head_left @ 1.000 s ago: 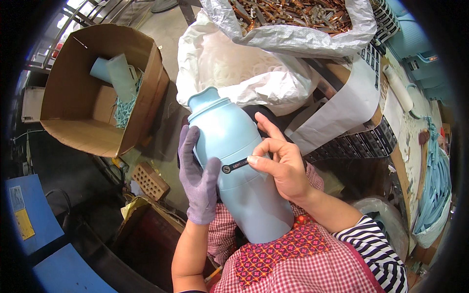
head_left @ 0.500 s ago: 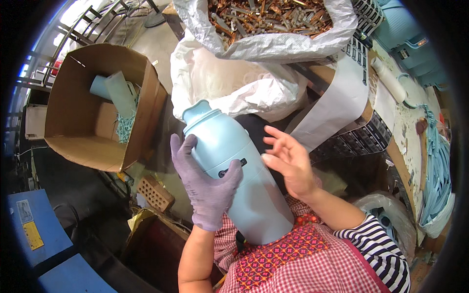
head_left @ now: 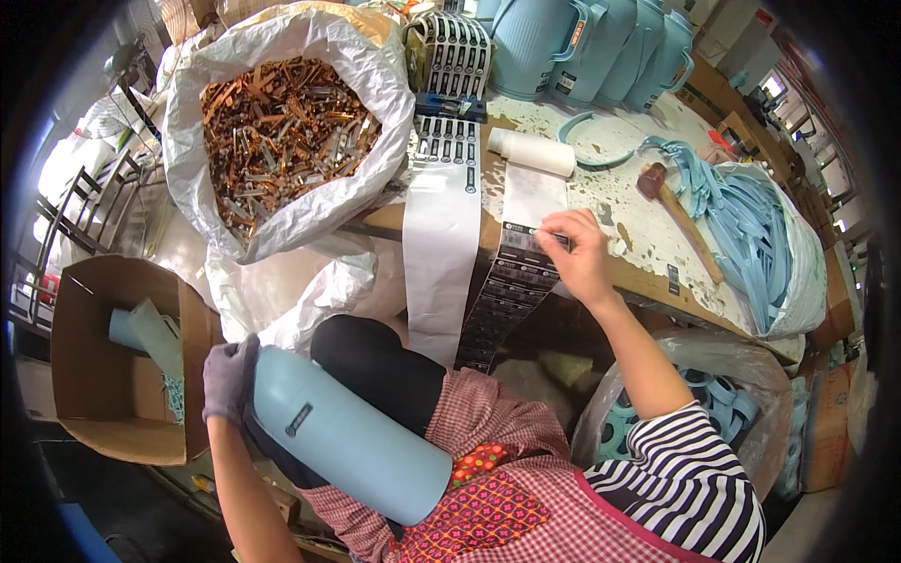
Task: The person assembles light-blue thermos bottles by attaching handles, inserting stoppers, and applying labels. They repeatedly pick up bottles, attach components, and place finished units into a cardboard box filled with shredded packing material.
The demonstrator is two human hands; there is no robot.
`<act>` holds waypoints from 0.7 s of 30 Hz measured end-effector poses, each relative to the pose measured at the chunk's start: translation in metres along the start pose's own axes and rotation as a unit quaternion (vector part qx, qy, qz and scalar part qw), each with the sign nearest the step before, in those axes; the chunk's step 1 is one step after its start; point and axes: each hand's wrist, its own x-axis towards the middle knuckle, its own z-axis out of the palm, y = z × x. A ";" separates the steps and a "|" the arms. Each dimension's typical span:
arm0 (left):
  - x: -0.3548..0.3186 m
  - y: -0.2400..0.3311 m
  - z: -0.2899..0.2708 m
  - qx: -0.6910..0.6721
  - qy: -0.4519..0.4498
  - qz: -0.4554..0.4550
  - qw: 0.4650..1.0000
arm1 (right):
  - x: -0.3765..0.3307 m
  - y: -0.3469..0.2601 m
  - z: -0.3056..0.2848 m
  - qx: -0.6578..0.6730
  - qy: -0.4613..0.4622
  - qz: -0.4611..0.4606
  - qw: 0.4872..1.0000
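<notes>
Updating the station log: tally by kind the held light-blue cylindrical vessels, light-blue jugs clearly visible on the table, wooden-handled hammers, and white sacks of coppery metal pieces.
Held light-blue cylindrical vessel: 1
Standing light-blue jugs, clearly visible: 4
Wooden-handled hammer: 1
White sack of coppery metal pieces: 1
Total: 7

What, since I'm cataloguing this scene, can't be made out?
Mouth of the pale-blue cylindrical bottle shell: head view, hidden by the grey-gloved left hand.
Whether the bare right hand pinches the strip of black rectangular labels: head view, too small.
Tops of several pale-blue handled jugs: head view, cut off by the upper edge.
</notes>
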 end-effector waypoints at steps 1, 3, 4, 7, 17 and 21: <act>-0.006 -0.011 -0.008 -0.098 -0.035 0.021 0.994 | 0.003 0.004 0.008 -0.013 0.012 -0.023 1.000; -0.017 -0.051 -0.013 -0.389 -0.112 0.104 0.909 | 0.006 0.009 0.019 -0.035 -0.029 0.016 0.999; -0.027 -0.059 -0.012 -0.567 -0.147 0.163 0.794 | 0.008 0.006 0.022 -0.062 -0.048 0.052 0.996; -0.030 -0.085 -0.005 -0.679 -0.212 0.199 0.674 | 0.010 0.015 0.030 -0.049 -0.024 0.102 0.993; 0.015 -0.050 0.043 -0.431 -0.008 -0.026 0.902 | -0.028 -0.053 0.028 -0.056 -0.007 -0.043 0.997; 0.032 -0.040 0.060 -0.257 0.052 -0.025 0.965 | -0.098 -0.141 0.038 0.331 -0.402 0.052 0.852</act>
